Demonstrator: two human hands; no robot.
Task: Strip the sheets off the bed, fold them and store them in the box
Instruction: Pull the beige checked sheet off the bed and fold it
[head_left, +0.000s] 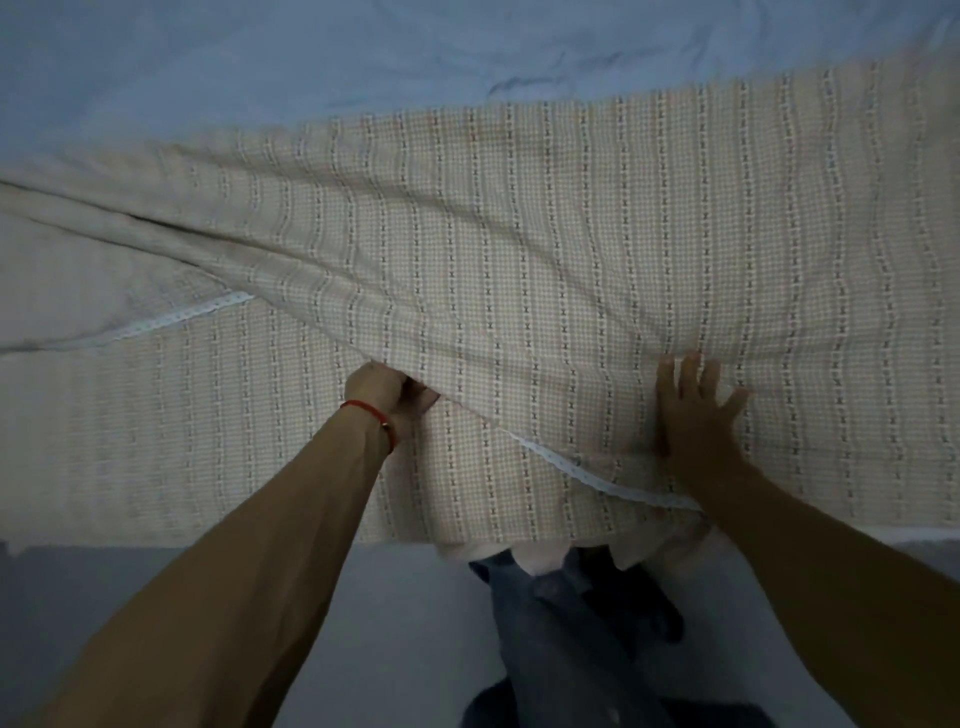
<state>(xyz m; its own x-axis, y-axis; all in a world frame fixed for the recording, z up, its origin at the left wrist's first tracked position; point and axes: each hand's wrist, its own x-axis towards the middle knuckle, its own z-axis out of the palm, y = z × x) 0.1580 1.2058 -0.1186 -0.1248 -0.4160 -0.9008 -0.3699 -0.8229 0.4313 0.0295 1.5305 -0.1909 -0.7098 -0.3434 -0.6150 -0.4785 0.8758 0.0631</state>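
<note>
A beige checked sheet (571, 249) with wavy stripes and a white lace trim lies spread across the bed in the head view, one layer folded diagonally over another. My left hand (384, 397), with a red string on its wrist, grips the folded edge of the upper layer near the middle. Flat on the sheet to the right of that, my right hand (691, 410) presses down with its fingers spread, just above the lace trim (597, 475). The box is not in view.
A light blue sheet (311, 57) covers the bed beyond the beige one. The bed's near edge (208, 543) runs across the lower part of the picture. Below it are the grey floor (389, 623) and my legs in jeans (561, 639).
</note>
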